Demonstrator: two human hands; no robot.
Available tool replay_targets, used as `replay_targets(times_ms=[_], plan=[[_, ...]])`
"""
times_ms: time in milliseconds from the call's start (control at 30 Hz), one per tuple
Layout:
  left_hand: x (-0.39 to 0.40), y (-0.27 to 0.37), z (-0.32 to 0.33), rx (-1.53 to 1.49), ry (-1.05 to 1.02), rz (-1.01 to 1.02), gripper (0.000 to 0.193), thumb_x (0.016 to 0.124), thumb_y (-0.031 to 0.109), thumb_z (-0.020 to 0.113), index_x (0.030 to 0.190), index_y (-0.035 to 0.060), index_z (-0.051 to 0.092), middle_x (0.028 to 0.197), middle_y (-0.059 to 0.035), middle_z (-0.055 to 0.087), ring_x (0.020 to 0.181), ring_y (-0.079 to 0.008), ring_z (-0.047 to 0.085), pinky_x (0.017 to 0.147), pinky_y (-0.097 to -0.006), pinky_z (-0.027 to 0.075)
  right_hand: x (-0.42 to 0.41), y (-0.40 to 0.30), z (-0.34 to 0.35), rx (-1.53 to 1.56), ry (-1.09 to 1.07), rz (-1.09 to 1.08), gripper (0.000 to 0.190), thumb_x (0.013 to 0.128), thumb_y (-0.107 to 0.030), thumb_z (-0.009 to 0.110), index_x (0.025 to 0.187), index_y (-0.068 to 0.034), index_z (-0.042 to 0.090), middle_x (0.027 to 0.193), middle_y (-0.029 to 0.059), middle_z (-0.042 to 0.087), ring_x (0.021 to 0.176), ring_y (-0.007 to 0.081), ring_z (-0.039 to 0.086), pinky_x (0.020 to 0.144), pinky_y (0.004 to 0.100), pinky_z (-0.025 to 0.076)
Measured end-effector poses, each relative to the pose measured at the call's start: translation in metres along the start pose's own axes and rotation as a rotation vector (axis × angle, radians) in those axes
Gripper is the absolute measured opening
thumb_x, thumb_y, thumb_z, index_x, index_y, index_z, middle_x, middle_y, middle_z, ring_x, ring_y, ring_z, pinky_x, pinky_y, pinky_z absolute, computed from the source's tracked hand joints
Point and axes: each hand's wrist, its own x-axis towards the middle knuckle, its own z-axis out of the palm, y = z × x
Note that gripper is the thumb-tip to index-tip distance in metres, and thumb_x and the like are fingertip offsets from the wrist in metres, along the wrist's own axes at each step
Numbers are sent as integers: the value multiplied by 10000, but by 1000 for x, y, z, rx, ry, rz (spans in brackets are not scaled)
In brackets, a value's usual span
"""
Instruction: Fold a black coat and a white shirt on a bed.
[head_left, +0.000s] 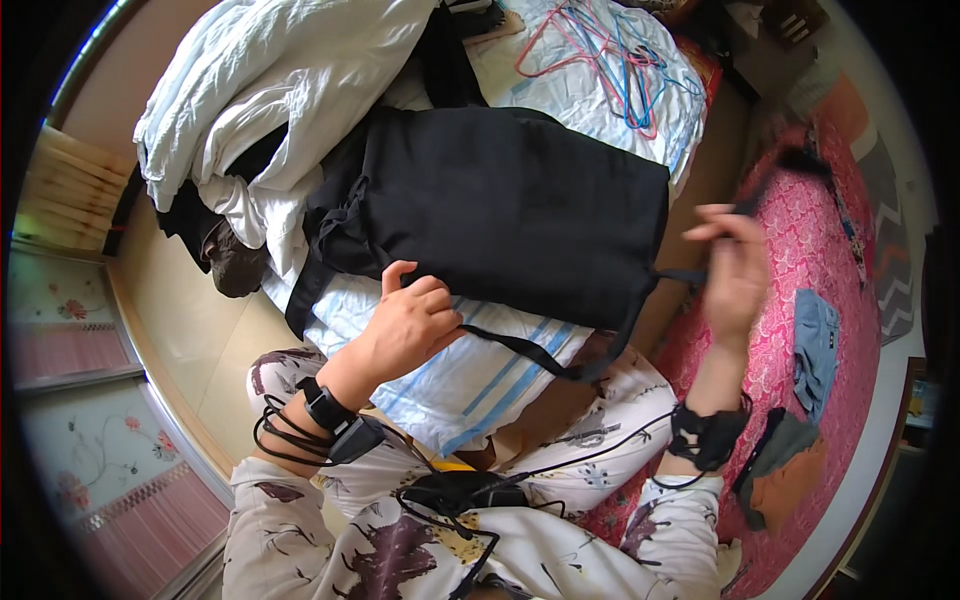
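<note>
A black cloth item with long straps, perhaps a folded apron, lies flat before me. Its left side has a bunched, knotted tie. My left hand is at its near edge, fingers curled around a black strap that loops down and back up to the right corner. Beyond that corner my raised right hand is blurred by motion. Another strap runs from the corner to this hand, and a dark blurred end sticks out past the fingers.
White cloth is heaped at the left over dark garments. Pink and blue wire hangers lie at the back on a white-and-blue sheet. Folded clothes rest on a pink patterned cover at right. Cables hang from both wrists.
</note>
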Motion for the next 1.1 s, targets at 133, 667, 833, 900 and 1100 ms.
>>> replay_targets(times_ms=[133, 667, 833, 900, 1100], plan=[[20, -1, -19, -198, 318, -130, 118, 741, 36, 722, 772, 39, 608, 750, -64, 580, 782, -249, 570, 855, -367, 393, -31, -3, 62, -435, -668, -68, 238, 801, 2, 575, 1008, -73, 665, 1159, 158, 599, 1059, 324, 580, 888, 401, 453], [85, -33, -11, 395, 390, -422, 530, 799, 243, 691, 1286, 109, 527, 1392, -126, 461, 1325, -287, 391, 1007, -462, 301, -93, 32, 20, -198, -50, 443, 704, 839, -391, 687, 1354, -9, 398, 1376, 226, 430, 1292, 340, 410, 1072, 406, 323], [30, -22, -15, 262, 410, -428, 699, 766, 264, 729, 1375, 69, 447, 1501, -134, 338, 1407, -300, 277, 1052, -442, 225, -95, 68, 45, -372, -200, 611, 1162, 724, -545, 753, 1479, 10, 65, 1495, 328, 162, 1416, 421, 163, 1135, 452, 197], [27, -12, -25, 267, 266, -407, 822, 721, 314, 770, 1418, 84, 400, 1529, -139, 284, 1430, -313, 224, 1074, -455, 198, -97, 86, 58, -302, -102, 733, 1094, 735, -487, 768, 1460, 29, 132, 1468, 306, 245, 1383, 388, 251, 1115, 428, 243], [88, 15, 10, 172, 136, -171, 846, 715, 433, 752, 1443, 211, 381, 1556, -122, 213, 1448, -326, 149, 1119, -497, 154, -119, 114, 66, 235, 181, 911, 550, 779, -150, 759, 1225, 54, 511, 1125, 110, 613, 1004, 192, 581, 914, 313, 444]])
